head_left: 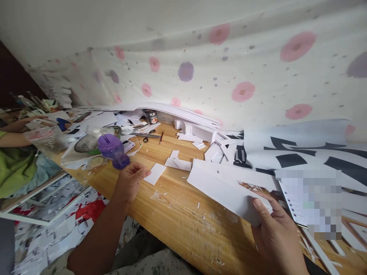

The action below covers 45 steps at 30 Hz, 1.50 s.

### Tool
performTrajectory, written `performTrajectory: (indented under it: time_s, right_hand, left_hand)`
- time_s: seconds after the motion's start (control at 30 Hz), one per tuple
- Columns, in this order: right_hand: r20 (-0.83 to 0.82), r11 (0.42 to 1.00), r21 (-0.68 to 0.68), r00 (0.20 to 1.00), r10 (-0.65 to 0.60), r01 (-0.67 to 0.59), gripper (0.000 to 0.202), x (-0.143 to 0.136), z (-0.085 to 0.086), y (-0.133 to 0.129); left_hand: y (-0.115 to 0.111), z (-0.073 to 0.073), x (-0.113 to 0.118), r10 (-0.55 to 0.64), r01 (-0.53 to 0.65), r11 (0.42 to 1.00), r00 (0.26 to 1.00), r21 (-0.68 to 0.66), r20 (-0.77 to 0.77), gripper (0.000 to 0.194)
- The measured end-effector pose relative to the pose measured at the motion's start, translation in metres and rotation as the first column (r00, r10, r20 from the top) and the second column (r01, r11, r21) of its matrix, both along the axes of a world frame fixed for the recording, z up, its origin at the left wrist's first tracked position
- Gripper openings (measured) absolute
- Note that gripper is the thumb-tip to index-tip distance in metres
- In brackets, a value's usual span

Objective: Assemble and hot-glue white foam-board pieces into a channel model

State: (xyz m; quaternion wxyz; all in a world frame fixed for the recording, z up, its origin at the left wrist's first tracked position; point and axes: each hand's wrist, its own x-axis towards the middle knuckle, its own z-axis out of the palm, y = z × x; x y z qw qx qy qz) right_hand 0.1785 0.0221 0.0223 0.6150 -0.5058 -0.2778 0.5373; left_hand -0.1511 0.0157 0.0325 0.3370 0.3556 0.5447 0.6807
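My right hand (272, 225) grips the right end of a long white board piece (220, 189), thumb on top, and holds it over the wooden table. My left hand (133, 179) is closed in a pinch at the table's left part; a small white bit shows at its fingertips, too small to name. Just right of those fingertips a small white rectangular piece (155, 173) lies on the wood. Behind my left hand stands a purple cup (114, 151) with a lid. More white pieces (179, 162) lie between the two hands, farther back.
Scissors (149, 136), a red pencil (161, 137), a metal ruler (146, 135) and a dark tub (150, 115) sit farther back. White scraps clutter the right side, near a notebook (292, 198). At the left, a person's arm (14, 139) reaches over a plastic bag (47, 137).
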Motion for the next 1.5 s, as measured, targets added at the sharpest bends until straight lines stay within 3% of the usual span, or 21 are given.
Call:
performTrajectory:
  time_s: [0.3, 0.43, 0.7, 0.93, 1.33, 1.5]
  right_hand:
    - [-0.026, 0.997, -0.004, 0.996, 0.081, -0.081, 0.042, 0.005, -0.004, 0.001]
    - [-0.043, 0.998, -0.037, 0.998, 0.042, -0.044, 0.039, 0.005, -0.004, 0.0]
    - [-0.038, 0.998, 0.054, 0.999, 0.017, -0.015, 0.032, 0.001, -0.006, 0.0]
    - [-0.087, 0.997, 0.061, 0.994, 0.06, -0.055, 0.03, 0.001, -0.004, -0.002]
    - [-0.09, 0.989, 0.123, 0.992, 0.09, -0.078, 0.028, -0.003, -0.007, -0.004]
    - [-0.107, 0.994, 0.08, 0.991, 0.082, -0.074, 0.033, -0.002, -0.009, -0.001]
  left_hand:
    - [0.009, -0.005, 0.017, -0.12, 0.117, 0.992, 0.991, -0.041, -0.065, 0.029]
    - [0.015, -0.008, 0.021, -0.121, 0.117, 0.991, 0.989, -0.058, -0.082, 0.026]
    - [0.018, -0.011, 0.019, -0.113, 0.105, 0.991, 0.989, -0.084, -0.096, 0.021]
    - [0.017, -0.011, 0.02, -0.142, 0.138, 0.989, 0.987, -0.055, -0.077, 0.019]
    - [0.022, -0.012, 0.022, -0.153, 0.153, 0.988, 0.988, -0.014, 0.006, 0.04]
    - [0.023, -0.01, 0.024, -0.137, 0.138, 0.99, 0.99, -0.024, 0.037, 0.04]
